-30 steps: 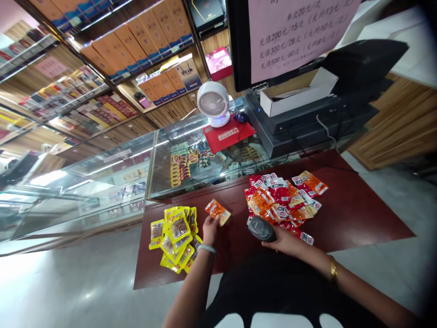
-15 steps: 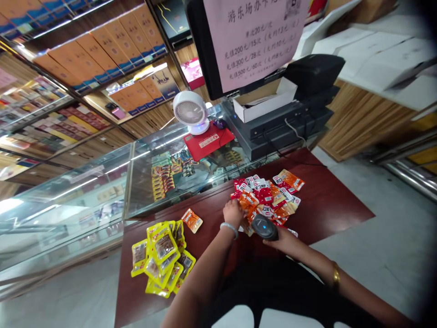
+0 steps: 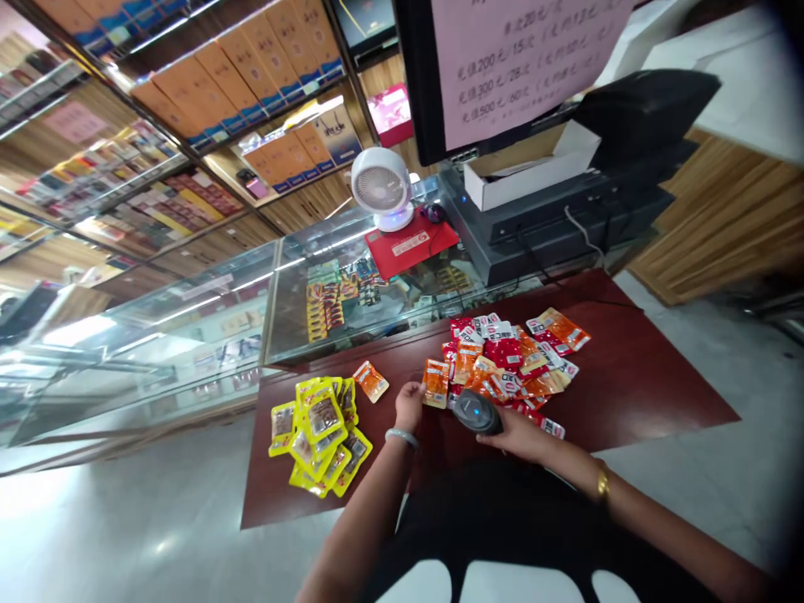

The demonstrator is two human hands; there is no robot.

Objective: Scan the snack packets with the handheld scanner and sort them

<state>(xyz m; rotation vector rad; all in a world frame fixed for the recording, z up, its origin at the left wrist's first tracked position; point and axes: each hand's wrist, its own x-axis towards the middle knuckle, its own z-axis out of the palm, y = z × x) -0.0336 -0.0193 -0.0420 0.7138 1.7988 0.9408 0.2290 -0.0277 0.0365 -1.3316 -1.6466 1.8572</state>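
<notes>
My left hand pinches the edge of an orange snack packet, just left of the mixed pile. In my right hand is a dark barcode scanner with a lit blue spot; its head points left, close to that packet. Red, white and orange packets lie heaped beyond the scanner. A single orange packet rests apart on the left. Beside it, yellow-edged packets form a second pile. All lie on the dark red tabletop.
Behind the tabletop runs a glass display counter. On it stand a white fan, a red mat and a dark cash drawer with a white open box. A monitor bears a pink paper sign.
My left hand has drawn an orange packet out of the pile toward the left. The scanner has turned toward it. The whole view has shifted.
</notes>
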